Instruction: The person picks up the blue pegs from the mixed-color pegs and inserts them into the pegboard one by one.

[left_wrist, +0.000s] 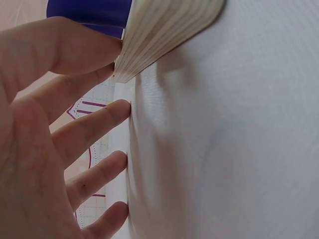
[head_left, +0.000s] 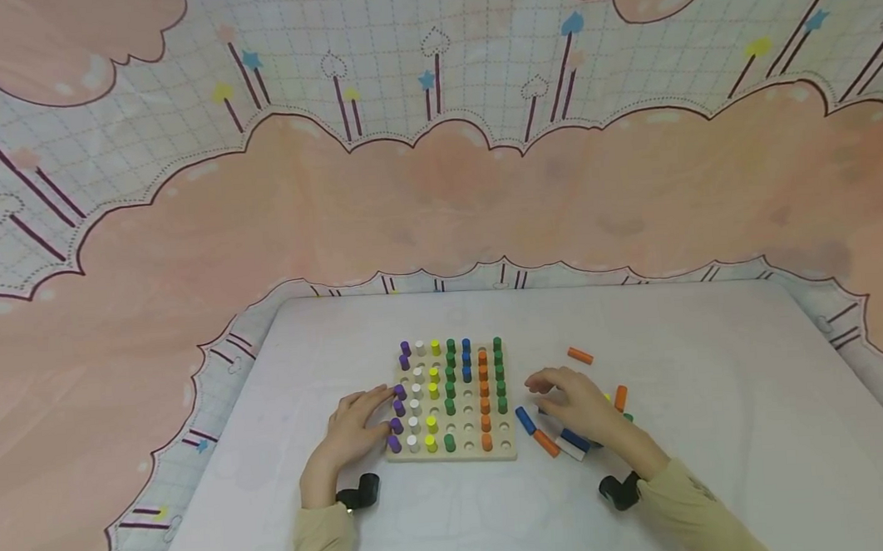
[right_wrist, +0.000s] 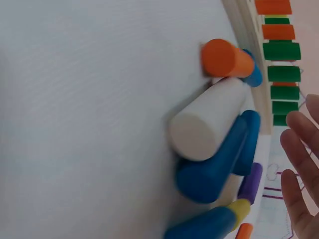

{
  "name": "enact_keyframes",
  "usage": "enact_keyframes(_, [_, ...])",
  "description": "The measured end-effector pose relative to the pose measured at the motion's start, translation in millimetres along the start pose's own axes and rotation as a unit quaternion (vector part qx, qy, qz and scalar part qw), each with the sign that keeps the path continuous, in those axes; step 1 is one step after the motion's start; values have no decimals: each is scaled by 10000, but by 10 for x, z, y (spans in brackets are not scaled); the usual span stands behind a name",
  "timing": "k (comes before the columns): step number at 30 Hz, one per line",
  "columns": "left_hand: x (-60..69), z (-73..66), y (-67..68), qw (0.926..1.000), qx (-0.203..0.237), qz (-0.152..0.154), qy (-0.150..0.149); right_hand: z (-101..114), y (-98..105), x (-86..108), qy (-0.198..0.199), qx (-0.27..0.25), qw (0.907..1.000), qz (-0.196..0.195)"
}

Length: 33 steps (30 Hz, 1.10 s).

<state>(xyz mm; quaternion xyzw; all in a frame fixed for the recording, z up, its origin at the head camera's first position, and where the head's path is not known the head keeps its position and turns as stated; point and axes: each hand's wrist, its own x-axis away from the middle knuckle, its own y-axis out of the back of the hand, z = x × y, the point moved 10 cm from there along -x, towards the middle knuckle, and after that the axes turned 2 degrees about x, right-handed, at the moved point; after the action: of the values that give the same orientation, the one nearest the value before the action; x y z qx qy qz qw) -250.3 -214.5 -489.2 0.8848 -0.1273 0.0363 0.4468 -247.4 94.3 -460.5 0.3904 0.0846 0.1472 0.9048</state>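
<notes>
A wooden pegboard stands on the white table with columns of purple, white, yellow, green, blue and orange pegs; some holes are bare. Along its left edge, beside the purple pegs, rests my left hand. In the left wrist view, its thumb and index finger touch the board's edge, and the other fingers are spread on the cloth. My right hand hovers right of the board over loose pegs, its fingers relaxed with nothing visible in them. Below it lie a white peg and several blue pegs.
More loose pegs lie around the right hand: a blue one, an orange one, and another orange one farther back. Purple and yellow pegs show in the right wrist view. A patterned cloth backdrop rises behind the table.
</notes>
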Motion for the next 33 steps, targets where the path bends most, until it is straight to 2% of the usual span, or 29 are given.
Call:
enact_keyframes(14, [-3,14,-6,10000,78,-21,51,-165,-17,96,-166,276,9994,151])
enact_keyframes(24, [-4,7,6,10000,2,-39,23,-193,-97,51,-90,805,9962,312])
enact_keyframes(33, [-9,29,-13,10000,51,-26,71,-170,-94,52,71,993,9949,150])
